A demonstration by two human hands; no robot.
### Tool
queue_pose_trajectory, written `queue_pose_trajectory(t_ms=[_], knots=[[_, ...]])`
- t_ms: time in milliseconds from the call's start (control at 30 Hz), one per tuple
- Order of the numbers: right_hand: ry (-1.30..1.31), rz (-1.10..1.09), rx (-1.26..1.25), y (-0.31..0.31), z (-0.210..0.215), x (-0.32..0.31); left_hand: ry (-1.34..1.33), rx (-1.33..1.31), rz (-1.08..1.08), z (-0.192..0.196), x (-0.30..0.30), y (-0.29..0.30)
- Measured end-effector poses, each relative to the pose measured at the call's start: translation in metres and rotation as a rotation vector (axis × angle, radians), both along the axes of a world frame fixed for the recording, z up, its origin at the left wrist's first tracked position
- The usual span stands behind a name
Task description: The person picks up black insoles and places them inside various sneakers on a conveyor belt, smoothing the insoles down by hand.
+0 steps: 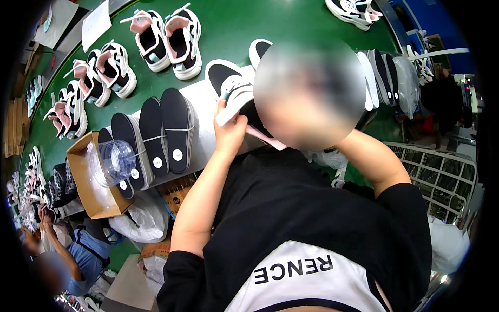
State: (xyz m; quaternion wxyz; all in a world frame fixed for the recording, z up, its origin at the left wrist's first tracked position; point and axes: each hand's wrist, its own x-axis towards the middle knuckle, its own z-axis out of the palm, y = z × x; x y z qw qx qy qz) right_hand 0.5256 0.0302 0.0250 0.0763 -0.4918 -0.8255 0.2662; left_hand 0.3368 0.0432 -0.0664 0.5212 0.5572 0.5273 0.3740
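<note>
Near, at 9 o'clock: open brown carton holding clear plastic. We see the left hand, grip closed round a white-soled shoe at centre. Right hand hidden behind blur; cannot tell. Beyond, round white labels on black insoles on the green counter.

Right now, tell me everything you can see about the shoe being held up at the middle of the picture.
The shoe is a sneaker with a white sole edge and a black upper, and a pink part shows beneath it. It is tilted with the sole edge facing left, above the grey board on the green belt. One hand grips it from below, fingers around the sole edge. A blurred patch hides its right half, and no other hand shows.
</note>
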Motion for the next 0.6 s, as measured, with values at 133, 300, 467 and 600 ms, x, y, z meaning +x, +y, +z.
queue_pose_trajectory(t_ms=[133,300,467,600], knots=[[0.131,-0.146,0.148,0.01,0.031,0.006,-0.107,0.061,0.056,-0.001,-0.006,-0.01],[-0.334,0.185,-0.299,-0.014,0.019,-0.02,-0.007,0.058,-0.006,0.018,0.013,0.006],[-0.545,0.213,-0.584,0.006,-0.035,-0.034,0.217,0.263,-0.037,0.025,0.029,0.017],[-0.583,0.221,-0.644,0.005,-0.048,-0.032,0.186,0.106,0.0,0.003,0.036,0.018]])
